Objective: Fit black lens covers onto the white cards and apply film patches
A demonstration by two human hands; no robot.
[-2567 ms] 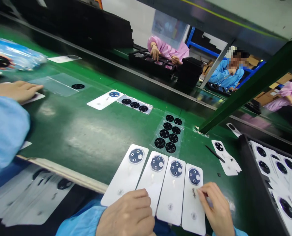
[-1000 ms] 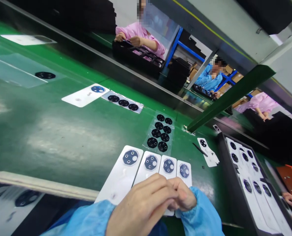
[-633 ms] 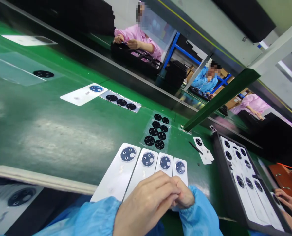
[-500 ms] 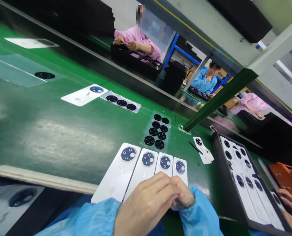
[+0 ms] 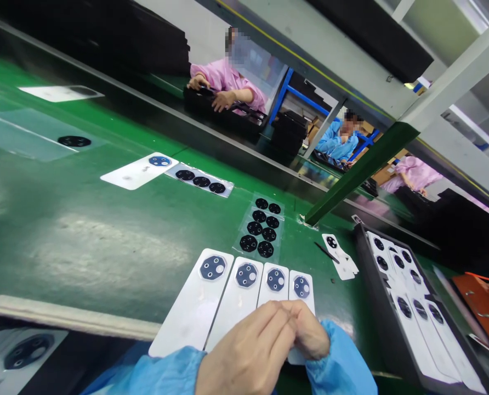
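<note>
Four white phone back covers lie side by side at the near edge of the green belt, each with a round blue-grey camera ring. My left hand and my right hand meet just above their near ends. Both hands are closed, fingertips pinched against each other. Whatever is between the fingers is too small to make out. The hands cover the near ends of the right-hand covers. Beyond the row lies a clear sheet of several black lens discs.
A black tray with several white covers stands at the right. A small pile of covers and black tweezers lie beside it. Farther left are a lone cover, a strip of discs and clear film. Other workers sit across the line.
My hands, apart 2.6 s ago with the right on the rightmost cover, have come together and stayed pinched. Another person's hands at the lower right have left the view.
</note>
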